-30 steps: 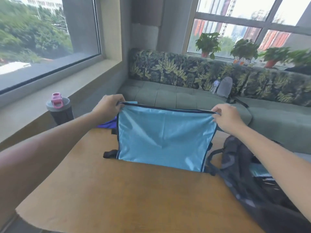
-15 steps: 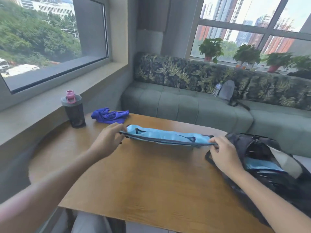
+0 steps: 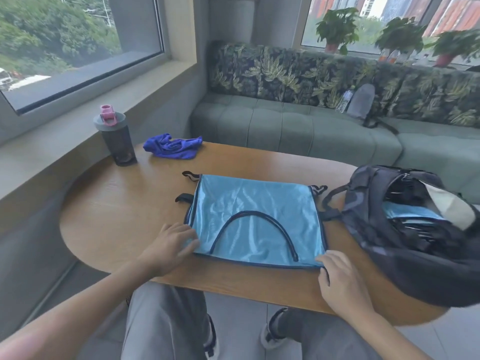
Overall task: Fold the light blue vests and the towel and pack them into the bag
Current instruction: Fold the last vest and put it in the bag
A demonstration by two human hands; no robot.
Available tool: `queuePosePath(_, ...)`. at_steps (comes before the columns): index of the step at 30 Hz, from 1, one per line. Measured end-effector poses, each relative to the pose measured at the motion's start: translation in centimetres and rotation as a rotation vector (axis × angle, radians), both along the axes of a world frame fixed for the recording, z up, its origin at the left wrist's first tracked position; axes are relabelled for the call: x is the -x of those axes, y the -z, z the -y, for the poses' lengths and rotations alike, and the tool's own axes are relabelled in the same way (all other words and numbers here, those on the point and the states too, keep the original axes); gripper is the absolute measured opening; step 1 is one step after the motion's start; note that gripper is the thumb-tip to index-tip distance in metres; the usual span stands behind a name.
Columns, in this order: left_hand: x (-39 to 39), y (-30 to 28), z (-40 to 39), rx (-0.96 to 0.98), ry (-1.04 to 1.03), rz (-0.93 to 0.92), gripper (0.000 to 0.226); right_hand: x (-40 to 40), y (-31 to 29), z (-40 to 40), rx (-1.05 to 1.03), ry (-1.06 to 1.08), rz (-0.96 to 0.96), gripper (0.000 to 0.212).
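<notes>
Vest [image 3: 257, 219] is down flat on the table [image 3: 124, 203] now. A second ago it was held up by its top edge in the air, half a second ago it was coming down edge-on; now it's laid out with the dark neckline arc facing up and the near edge toward the person. Left hand [image 3: 170, 245] sits at the near-left corner, fingers curled over the cloth edge, looks like a light pinch. Right hand [image 3: 340, 279] is at the near-right corner, fingertips on the hem; can't tell if it's pinching or just pressing. Meaning for the task: this vest looks spread and ready for a fold, not yet folded as far as I can judge. The bag [image 3: 405, 229] lies just past the right hand, mouth open, with light blue fabric already inside, so at least one vest seems packed. Blue-purple towel [image 3: 172, 146] is crumpled well beyond the left hand at the far side, next to the dark shaker bottle [image 3: 117, 139] with the pink cap, so towel not yet done. Brands and writing: none readable on vest, bag or bottle; whatever's on the straps is too small.
</notes>
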State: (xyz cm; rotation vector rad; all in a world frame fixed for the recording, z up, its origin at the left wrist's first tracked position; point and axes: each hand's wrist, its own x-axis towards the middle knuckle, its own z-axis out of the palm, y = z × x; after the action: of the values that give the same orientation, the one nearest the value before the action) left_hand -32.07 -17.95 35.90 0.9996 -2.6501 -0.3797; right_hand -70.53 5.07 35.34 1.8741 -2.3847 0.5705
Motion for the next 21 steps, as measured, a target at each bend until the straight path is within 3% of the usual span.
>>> queuePosePath(5,2.0,-1.0,3.9,0.011,-0.064,0.043,0.026,-3.2,-0.6,0.2,-0.108,-0.026,0.158,0.032)
queuePosePath(9,3.0,-1.5,6.3,0.087,0.064,0.341,0.032,-3.6,-0.1,0.2,-0.219,-0.04,0.073,0.042)
queuePosePath(12,3.3,-1.9,6.9,0.197,0.108,0.428,0.03,-2.7,-0.3,0.6,-0.257,-0.033,-0.024,0.046)
queuePosePath(15,3.0,-1.6,7.0,0.252,0.142,0.419,0.03,-1.4,-1.1,1.9,-0.328,-0.015,-0.089,0.046)
queuePosePath(21,3.1,-1.4,4.0,0.174,0.251,0.239,0.016,3.7,-2.2,7.2,-0.455,0.04,-0.205,0.045)
